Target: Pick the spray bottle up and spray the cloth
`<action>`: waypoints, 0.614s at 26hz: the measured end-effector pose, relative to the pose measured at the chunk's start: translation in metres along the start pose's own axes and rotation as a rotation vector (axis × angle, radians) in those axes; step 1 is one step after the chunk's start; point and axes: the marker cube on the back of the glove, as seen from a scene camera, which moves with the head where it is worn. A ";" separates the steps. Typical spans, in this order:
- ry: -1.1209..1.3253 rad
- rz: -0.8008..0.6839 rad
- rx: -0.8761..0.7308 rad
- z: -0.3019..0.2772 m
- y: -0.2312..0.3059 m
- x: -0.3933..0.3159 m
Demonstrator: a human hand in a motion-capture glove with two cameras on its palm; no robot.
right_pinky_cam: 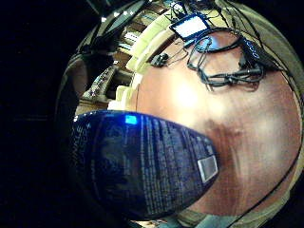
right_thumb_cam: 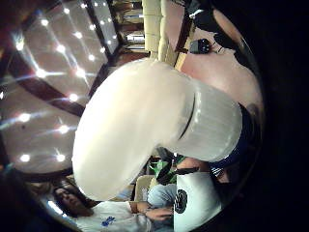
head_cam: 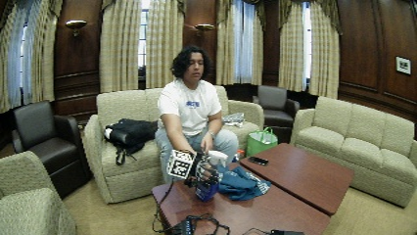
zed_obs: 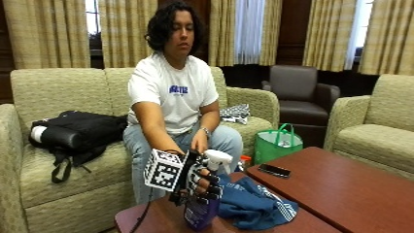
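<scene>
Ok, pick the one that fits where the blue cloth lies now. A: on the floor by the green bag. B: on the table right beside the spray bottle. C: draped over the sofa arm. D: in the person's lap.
B: the blue cloth lies bunched on the table, next to the spray bottle that the gloved right hand grips.

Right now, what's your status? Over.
Gloved right hand, fingers wrapped round blue spray bottle with white trigger head. Crumpled blue cloth beside it on wooden table. Nothing between.
</scene>
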 end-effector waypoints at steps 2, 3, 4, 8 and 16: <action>0.004 0.003 -0.002 0.000 -0.001 -0.001; 0.006 0.006 -0.003 0.000 -0.002 -0.002; 0.007 0.011 -0.004 0.000 -0.002 -0.002; 0.002 0.025 0.000 0.000 -0.002 -0.004; -0.020 -0.005 -0.013 0.000 0.000 -0.005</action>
